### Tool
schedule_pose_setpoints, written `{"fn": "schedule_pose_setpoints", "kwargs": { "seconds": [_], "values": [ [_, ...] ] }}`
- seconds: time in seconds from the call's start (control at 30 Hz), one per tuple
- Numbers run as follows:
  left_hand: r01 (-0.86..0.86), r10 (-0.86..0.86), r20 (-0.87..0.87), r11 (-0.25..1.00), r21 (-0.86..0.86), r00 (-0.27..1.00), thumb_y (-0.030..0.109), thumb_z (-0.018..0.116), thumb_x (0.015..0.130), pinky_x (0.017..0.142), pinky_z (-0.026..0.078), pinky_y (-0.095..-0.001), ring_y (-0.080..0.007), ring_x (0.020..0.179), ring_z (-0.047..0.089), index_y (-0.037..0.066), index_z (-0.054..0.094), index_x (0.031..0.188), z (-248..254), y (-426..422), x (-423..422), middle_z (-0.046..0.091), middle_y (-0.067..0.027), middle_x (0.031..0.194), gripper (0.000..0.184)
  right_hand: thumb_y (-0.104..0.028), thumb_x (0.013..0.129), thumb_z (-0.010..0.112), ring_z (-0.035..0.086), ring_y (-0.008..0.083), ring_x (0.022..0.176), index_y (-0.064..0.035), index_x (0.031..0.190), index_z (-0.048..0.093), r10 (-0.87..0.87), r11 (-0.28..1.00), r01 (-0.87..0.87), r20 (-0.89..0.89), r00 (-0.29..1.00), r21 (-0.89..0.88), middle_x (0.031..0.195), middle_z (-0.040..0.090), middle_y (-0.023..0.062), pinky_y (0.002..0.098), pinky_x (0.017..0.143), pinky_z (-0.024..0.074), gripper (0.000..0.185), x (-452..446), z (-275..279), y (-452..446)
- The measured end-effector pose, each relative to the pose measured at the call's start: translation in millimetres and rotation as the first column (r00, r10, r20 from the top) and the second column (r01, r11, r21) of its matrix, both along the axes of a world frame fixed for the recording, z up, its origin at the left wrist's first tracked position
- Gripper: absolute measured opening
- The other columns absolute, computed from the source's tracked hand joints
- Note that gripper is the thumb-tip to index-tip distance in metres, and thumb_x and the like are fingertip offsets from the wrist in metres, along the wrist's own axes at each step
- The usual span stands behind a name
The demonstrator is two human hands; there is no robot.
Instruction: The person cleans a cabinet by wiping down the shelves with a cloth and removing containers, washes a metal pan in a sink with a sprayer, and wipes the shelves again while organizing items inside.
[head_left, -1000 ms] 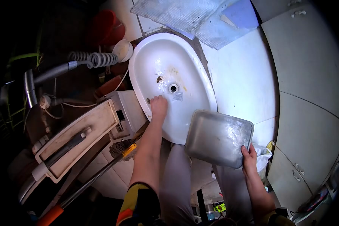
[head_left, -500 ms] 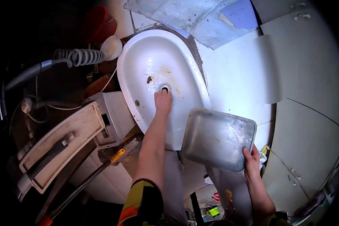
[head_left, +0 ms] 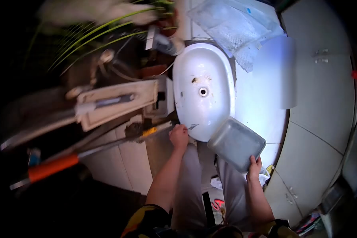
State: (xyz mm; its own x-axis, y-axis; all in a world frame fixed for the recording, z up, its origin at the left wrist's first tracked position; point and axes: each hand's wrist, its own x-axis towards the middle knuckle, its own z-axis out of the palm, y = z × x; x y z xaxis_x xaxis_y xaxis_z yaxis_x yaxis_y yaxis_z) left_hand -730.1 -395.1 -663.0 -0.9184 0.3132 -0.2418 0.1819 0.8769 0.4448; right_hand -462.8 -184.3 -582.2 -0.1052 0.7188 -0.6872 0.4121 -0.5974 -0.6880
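Observation:
A white oval sink (head_left: pixel 178 79) lies in front of me, with brown scraps of dirt (head_left: pixel 194 80) near its round drain hole (head_left: pixel 203 92). At the sink's near left rim is my left hand (head_left: pixel 179 137), its fingers closed on a small grey pointed piece (head_left: pixel 192 127) whose kind I cannot make out. My right hand (head_left: pixel 254 168) grips a corner of a shallow metal tray (head_left: pixel 237 144), thumb on its inner side. The tray hangs tilted over the sink's near right edge, and no contents show in it.
Left of the sink are a dirty white toilet tank lid (head_left: pixel 119 85), a pole with an orange grip (head_left: pixel 53 167) and a plant with long green leaves (head_left: pixel 91 37). Bubble wrap (head_left: pixel 234 23) lies at the back. White cabinets (head_left: pixel 321 95) line the right side.
My left hand has drawn back from the drain to the near left rim, now with a small grey piece. The tray is still in my right hand. The view has turned left.

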Motion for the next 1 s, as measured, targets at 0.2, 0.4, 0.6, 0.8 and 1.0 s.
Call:
{"fn": "schedule_pose_setpoints", "kwargs": {
  "seconds": [0.2,0.4,0.6,0.8,1.0],
  "values": [
    [-0.733,0.734,0.127,0.677,-0.069,0.667,0.014,0.068,0.067,0.060,0.049,-0.0353,-0.0229,0.067,0.064,0.010,0.064,0.074,119.1,-152.7,92.6,0.065,-0.0077,0.071,0.010,-0.017,0.089,0.055,0.054,0.0188,0.095,0.0035,0.116,0.050,0.321,0.947,-0.322,-0.062,0.945,-0.005,0.107,0.059,0.0111,0.0307,0.087,0.0407,0.035,-42.8,90.4,18.6],
    [-0.994,0.994,-0.051,0.098,-0.045,0.100,0.013,0.069,0.063,0.062,0.049,-0.0332,-0.0219,0.064,0.063,0.007,0.065,0.074,238.0,-269.6,315.5,0.065,-0.0089,0.068,0.013,-0.020,0.088,0.057,0.054,0.0221,0.098,0.0026,0.119,0.048,0.628,0.770,-0.637,-0.137,0.766,-0.032,0.110,0.058,0.0116,0.0344,0.088,0.0420,0.040,-73.5,125.9,33.7],
    [-0.894,0.892,-0.126,-0.444,-0.066,-0.434,0.020,0.069,0.061,0.068,0.050,-0.0330,-0.0220,0.071,0.065,0.009,0.068,0.074,269.9,-309.7,507.2,0.067,-0.0083,0.074,0.017,-0.021,0.088,0.056,0.053,0.0236,0.101,0.0007,0.123,0.045,0.852,0.514,-0.857,-0.110,0.513,-0.014,0.114,0.055,0.0125,0.0369,0.088,0.0423,0.043,-85.5,169.3,31.6],
    [-0.539,0.536,-0.051,-0.839,0.075,-0.842,0.022,0.069,0.061,0.075,0.050,-0.0369,-0.0285,0.075,0.064,0.007,0.070,0.082,289.1,-335.3,595.4,0.068,-0.0135,0.081,0.027,-0.024,0.087,0.058,0.051,0.0247,0.103,0.0010,0.125,0.043,0.930,0.365,-0.931,-0.047,0.365,-0.003,0.115,0.053,0.0128,0.0372,0.089,0.0413,0.048,-73.1,204.4,2.5],
    [-0.346,0.333,-0.108,-0.927,0.147,-0.937,0.016,0.071,0.061,0.072,0.050,-0.0381,-0.0272,0.076,0.064,0.004,0.068,0.086,298.3,-428.8,673.7,0.067,-0.0128,0.083,0.028,-0.022,0.087,0.055,0.053,0.0244,0.101,0.0019,0.127,0.042,0.972,0.230,-0.972,-0.059,0.226,0.059,0.115,0.054,0.0138,0.0371,0.089,0.0413,0.048,-49.3,226.6,-72.3]
  ]
}}
